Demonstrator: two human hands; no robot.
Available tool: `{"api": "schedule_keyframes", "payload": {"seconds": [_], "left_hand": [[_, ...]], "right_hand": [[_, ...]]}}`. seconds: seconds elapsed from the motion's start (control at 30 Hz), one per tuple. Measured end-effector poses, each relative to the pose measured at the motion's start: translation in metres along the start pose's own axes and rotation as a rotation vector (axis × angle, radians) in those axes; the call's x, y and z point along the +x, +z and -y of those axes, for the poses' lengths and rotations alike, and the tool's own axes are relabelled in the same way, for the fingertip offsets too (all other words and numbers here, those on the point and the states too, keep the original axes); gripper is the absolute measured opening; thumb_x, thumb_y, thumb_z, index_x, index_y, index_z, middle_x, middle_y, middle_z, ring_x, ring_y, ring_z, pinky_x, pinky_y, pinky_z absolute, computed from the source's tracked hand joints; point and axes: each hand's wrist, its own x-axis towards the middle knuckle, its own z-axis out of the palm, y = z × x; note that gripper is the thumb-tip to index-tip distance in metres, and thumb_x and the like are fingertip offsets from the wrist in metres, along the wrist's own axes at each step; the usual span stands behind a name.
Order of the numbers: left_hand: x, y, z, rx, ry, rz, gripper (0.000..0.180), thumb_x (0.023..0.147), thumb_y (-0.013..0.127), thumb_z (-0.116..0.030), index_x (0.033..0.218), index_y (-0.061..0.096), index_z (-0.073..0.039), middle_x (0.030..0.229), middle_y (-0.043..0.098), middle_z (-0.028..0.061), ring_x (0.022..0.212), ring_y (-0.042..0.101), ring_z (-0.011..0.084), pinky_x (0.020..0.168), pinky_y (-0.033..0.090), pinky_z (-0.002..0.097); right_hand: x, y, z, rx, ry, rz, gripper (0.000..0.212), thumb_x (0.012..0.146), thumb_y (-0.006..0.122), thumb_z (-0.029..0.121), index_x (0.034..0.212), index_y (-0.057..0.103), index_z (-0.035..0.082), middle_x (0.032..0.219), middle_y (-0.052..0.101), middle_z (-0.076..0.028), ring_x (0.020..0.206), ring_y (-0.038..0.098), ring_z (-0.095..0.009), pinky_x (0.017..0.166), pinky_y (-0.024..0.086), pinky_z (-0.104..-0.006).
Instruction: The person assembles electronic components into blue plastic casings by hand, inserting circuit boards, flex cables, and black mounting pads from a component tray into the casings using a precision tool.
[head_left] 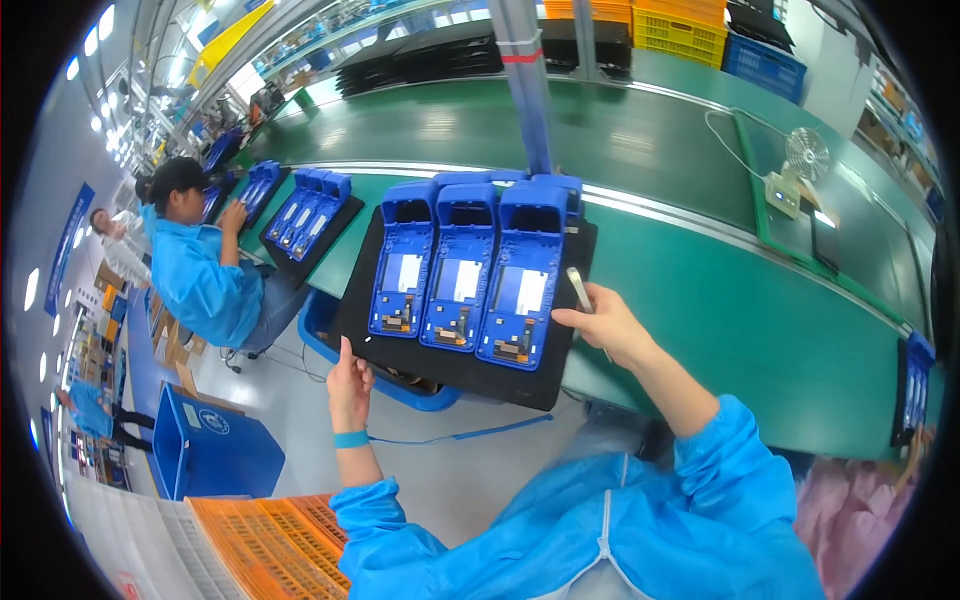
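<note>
Three blue housings (458, 270) lay side by side on a black board (390, 352), between the two hands and a little beyond them. Long axes ran away from the person, far ends tipped slightly rightward; hollow dark ends pointed away, ends with orange-brown flex strips toward the hands.

Left hand (350, 388): at the board's near-left corner, index finger extended, other fingers partly curled. Could not tell whether it gripped the edge or only touched it. Right hand (615, 325): mostly closed, with a slim metal tool (577, 288) held at the board's right side, its upper end angled away.

Tool's lower part was hidden by the right-hand fingers. Further blue pieces (560, 185) showed behind the three, mostly covered; count unclear. Small parts near the flex strips too fine to make out.

Housings: moulded, plastic-looking, rounded rims, pale rectangular patches mid-body. Board matt, flat, straight-edged. Beyond and right of the right hand, smooth green worktop (690, 340). Left wrist wore a teal band (351, 439).
</note>
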Motion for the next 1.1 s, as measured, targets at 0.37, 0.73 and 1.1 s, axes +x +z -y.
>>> {"api": "schedule_keyframes", "payload": {"seconds": [0.37, 0.73, 1.1], "left_hand": [[0.037, -0.02, 0.011, 0.002, 0.118, 0.339, 0.032, 0.086, 0.057, -0.015, 0.058, 0.044, -0.011, 0.049, 0.038, -0.0054, 0.041, 0.031, 0.0037, 0.039, 0.019, 0.0205], [0.09, -0.021, 0.072, 0.261, -0.579, 0.913, 0.024, 0.086, 0.056, -0.021, 0.077, 0.062, 0.0, 0.054, 0.045, -0.004, 0.047, 0.038, 0.0038, 0.042, 0.026, 0.0192], [0.072, -0.005, 0.042, 0.087, -0.578, 0.846, 0.027, 0.091, 0.047, -0.015, 0.105, 0.055, 0.007, 0.068, 0.052, 0.0031, 0.059, 0.048, 0.0101, 0.054, 0.039, 0.021]], "right_hand": [[-0.02, 0.011, -0.024, 0.093, -0.236, -0.221, 0.048, 0.071, 0.068, 0.009, 0.114, 0.049, 0.007, 0.066, 0.047, 0.008, 0.05, 0.037, 0.0, 0.041, 0.024, -0.0159], [-0.022, -0.007, -0.113, -0.785, -0.23, -0.899, 0.025, 0.076, 0.061, 0.011, 0.098, 0.057, 0.0, 0.081, 0.055, -0.002, 0.073, 0.05, -0.012, 0.067, 0.041, -0.0245], [0.029, 0.125, -0.059, 0.029, -0.572, -0.362, 0.061, 0.096, 0.016, 0.037, 0.077, 0.06, -0.001, 0.072, 0.057, -0.011, 0.059, 0.053, -0.015, 0.061, 0.043, -0.0284]]}}
